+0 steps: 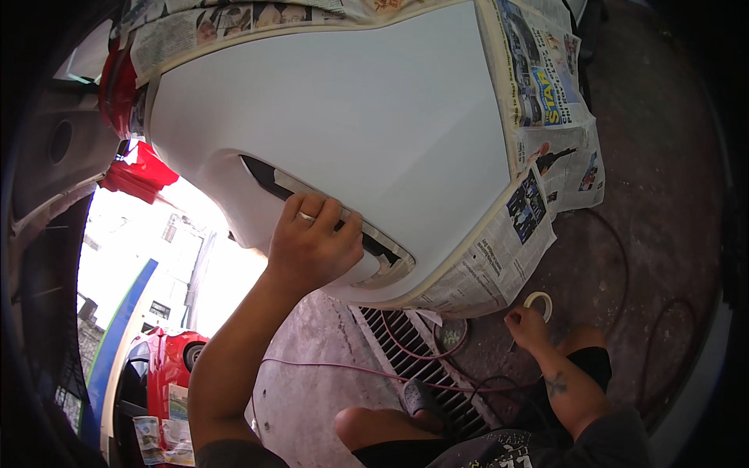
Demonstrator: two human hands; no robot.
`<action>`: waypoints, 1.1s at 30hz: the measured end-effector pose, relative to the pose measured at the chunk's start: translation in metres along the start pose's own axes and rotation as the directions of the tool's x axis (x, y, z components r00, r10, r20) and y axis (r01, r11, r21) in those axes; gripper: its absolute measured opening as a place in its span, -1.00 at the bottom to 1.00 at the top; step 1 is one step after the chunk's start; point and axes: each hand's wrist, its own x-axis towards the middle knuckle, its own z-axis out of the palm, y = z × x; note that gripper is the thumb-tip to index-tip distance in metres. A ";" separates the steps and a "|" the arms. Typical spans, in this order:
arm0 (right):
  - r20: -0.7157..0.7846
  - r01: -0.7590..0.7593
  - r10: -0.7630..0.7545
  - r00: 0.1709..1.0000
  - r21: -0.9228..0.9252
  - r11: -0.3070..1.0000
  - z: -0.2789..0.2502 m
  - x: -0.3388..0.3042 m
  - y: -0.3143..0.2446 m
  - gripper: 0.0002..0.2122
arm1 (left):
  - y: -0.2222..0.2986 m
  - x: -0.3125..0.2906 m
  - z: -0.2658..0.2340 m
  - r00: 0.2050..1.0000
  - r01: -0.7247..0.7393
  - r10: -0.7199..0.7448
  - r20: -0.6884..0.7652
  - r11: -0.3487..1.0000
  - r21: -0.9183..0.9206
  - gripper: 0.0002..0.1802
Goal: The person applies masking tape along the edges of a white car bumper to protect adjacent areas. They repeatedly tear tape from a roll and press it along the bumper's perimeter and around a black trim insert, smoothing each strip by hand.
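A pale grey bumper panel [367, 109] fills the upper middle. Set in its lower part is a long dark recess [265, 175], its edges partly covered with strips of masking tape [402, 261]. My left hand [316, 242] lies over the middle of this recess, fingers curled down onto the taped edge; the fingertips are hidden. Lower right, away from the panel, my right hand [528, 326] is closed, with a roll of masking tape [540, 300] against its fingers. Part of the roll is hidden behind the hand. Something thin and dark shows below the fingers, too small to name.
Newspaper sheets [484, 265] are taped around the panel's borders. Below lie a metal floor grate [402, 343] and a reddish hose [335, 364] across the concrete. A red car [168, 359] stands at lower left, near a blue-edged board [117, 335]. My knees are bent close by.
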 end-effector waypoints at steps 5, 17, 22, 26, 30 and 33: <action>-0.020 0.029 -0.029 0.999 0.010 1.000 0.000 0.000 0.005 -0.72 | 0.004 -0.003 0.000 0.996 0.076 -0.073 0.049 0.996 -0.045 -0.71; -0.033 0.005 -0.004 0.999 0.026 1.000 -0.002 0.005 0.008 -0.71 | -0.082 -0.003 -0.044 0.977 0.208 -0.190 -0.099 0.948 0.241 -0.76; -0.009 -0.042 0.043 0.999 0.057 0.997 -0.003 0.005 0.001 -0.73 | -0.083 -0.031 -0.048 0.976 0.169 -0.112 -0.188 0.930 0.327 -0.61; 0.020 -0.018 0.017 1.000 0.059 0.998 0.006 0.010 0.009 -0.71 | -0.026 -0.043 -0.010 0.993 0.036 -0.054 0.101 0.985 0.168 -0.35; 0.007 0.015 -0.016 1.000 0.078 0.997 0.013 0.005 0.008 -0.70 | -0.009 -0.059 0.005 0.972 0.097 -0.129 0.196 0.981 0.167 -0.22; 0.064 -0.041 0.034 0.997 0.111 0.993 0.007 0.007 0.002 -0.70 | 0.001 -0.057 0.005 0.979 0.102 -0.123 0.166 0.987 0.128 -0.24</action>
